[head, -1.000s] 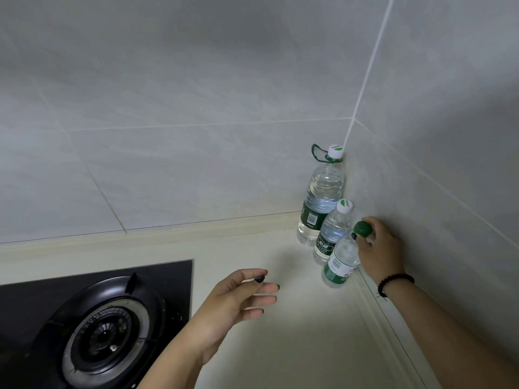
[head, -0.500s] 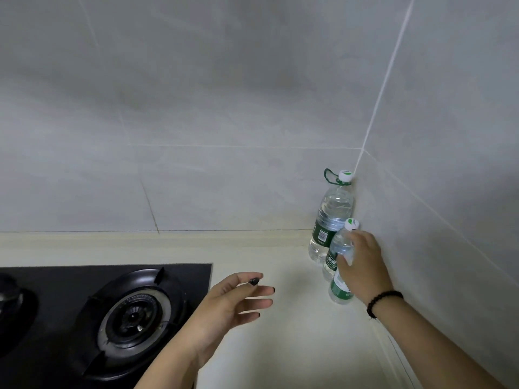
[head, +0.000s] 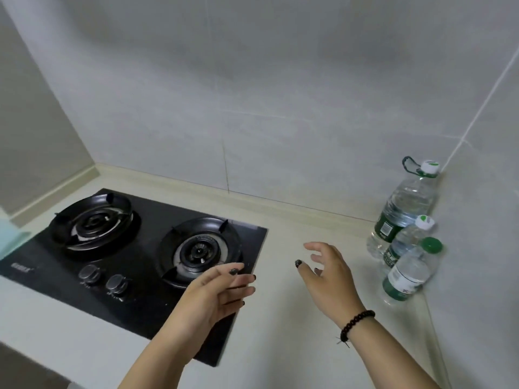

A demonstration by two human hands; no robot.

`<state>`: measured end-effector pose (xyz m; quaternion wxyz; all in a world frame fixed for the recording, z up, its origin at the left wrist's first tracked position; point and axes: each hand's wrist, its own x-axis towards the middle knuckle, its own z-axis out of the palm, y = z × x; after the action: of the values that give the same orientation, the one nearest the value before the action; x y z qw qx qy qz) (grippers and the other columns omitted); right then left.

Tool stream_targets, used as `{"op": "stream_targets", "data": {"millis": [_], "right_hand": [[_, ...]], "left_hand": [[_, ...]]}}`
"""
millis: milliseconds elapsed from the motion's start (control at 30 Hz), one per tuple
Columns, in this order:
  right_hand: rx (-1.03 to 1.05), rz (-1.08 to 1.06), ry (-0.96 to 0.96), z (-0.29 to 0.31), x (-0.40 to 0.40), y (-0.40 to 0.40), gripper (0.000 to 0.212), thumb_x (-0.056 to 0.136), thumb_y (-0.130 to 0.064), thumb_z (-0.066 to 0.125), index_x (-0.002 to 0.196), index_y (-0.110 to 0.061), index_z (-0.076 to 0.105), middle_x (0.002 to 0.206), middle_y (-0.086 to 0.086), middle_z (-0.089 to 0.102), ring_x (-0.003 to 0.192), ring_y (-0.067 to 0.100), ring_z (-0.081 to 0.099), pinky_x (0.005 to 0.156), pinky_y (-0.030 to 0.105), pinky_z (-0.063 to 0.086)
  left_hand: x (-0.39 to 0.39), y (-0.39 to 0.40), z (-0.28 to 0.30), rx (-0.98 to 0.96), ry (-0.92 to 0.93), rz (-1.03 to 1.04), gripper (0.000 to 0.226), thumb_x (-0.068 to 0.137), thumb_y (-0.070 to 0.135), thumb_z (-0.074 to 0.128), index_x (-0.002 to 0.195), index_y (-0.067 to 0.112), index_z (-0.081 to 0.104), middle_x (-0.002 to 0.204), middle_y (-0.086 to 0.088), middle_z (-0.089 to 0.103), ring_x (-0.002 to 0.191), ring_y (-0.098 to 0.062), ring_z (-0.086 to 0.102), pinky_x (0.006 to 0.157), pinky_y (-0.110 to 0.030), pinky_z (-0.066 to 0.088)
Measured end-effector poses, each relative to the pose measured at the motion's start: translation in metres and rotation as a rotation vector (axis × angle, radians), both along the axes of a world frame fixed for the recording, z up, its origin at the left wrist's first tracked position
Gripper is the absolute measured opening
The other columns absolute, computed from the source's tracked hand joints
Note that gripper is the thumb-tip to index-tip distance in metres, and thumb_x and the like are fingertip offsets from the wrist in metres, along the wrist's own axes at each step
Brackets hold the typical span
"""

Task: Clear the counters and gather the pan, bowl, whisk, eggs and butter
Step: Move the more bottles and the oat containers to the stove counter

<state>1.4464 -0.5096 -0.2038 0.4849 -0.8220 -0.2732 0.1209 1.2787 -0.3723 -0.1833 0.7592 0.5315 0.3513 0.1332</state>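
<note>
Counter [head: 295,226]: pale cream, plain. Wall tiles [head: 280,94]: light grey, faint marbling, white grout lines. Hob [head: 146,290]: glossy black glass, black burner rings, silver inner plates, dark grey knobs. Large bottle [head: 404,209]: clear, dark green label, white cap with green mark, green carry loop. Middle bottle [head: 404,242]: clear, white cap with green mark. Front bottle [head: 407,273]: clear, white-and-green label, solid green cap. Right wrist bracelet [head: 356,324]: black beads. Fingernails: dark polish. Far-left object [head: 8,240]: pale turquoise.

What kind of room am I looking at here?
Most likely a home kitchen: a black two-burner gas hob is set into a pale counter, tiled walls meet in the corner, and three water bottles stand there.
</note>
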Motion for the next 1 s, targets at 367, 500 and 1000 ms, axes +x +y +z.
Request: {"op": "stream_targets", "data": {"millis": [367, 500, 1000], "right_hand": [[0.015, 0.336, 0.132, 0.037, -0.115, 0.065, 0.027, 0.088, -0.023, 0.062, 0.111, -0.036, 0.055, 0.116, -0.016, 0.058, 0.095, -0.008, 0.058, 0.067, 0.007, 0.043], [0.070, 0.442, 0.237, 0.052, -0.190, 0.110, 0.026, 0.087, -0.023, 0.065, 0.109, -0.034, 0.058, 0.115, -0.019, 0.059, 0.100, 0.003, 0.063, 0.089, 0.024, 0.050], [-0.004, 0.858, 0.382, 0.046, -0.435, 0.265, 0.024, 0.085, -0.018, 0.065, 0.106, -0.031, 0.061, 0.115, -0.017, 0.059, 0.098, 0.008, 0.064, 0.092, 0.037, 0.053]], "left_hand": [[-0.136, 0.043, 0.021, 0.080, -0.054, 0.217, 0.024, 0.098, 0.010, 0.046, 0.115, 0.011, 0.064, 0.105, -0.011, 0.074, 0.099, -0.027, 0.071, 0.087, -0.037, 0.049], [-0.216, 0.072, 0.026, 0.101, -0.049, 0.299, 0.024, 0.098, 0.012, 0.048, 0.116, 0.011, 0.064, 0.104, -0.011, 0.075, 0.097, -0.026, 0.072, 0.084, -0.036, 0.050], [-0.481, 0.131, 0.020, 0.061, -0.044, 0.747, 0.022, 0.097, 0.009, 0.049, 0.116, 0.007, 0.062, 0.102, -0.014, 0.075, 0.095, -0.029, 0.070, 0.072, -0.029, 0.053]]}}
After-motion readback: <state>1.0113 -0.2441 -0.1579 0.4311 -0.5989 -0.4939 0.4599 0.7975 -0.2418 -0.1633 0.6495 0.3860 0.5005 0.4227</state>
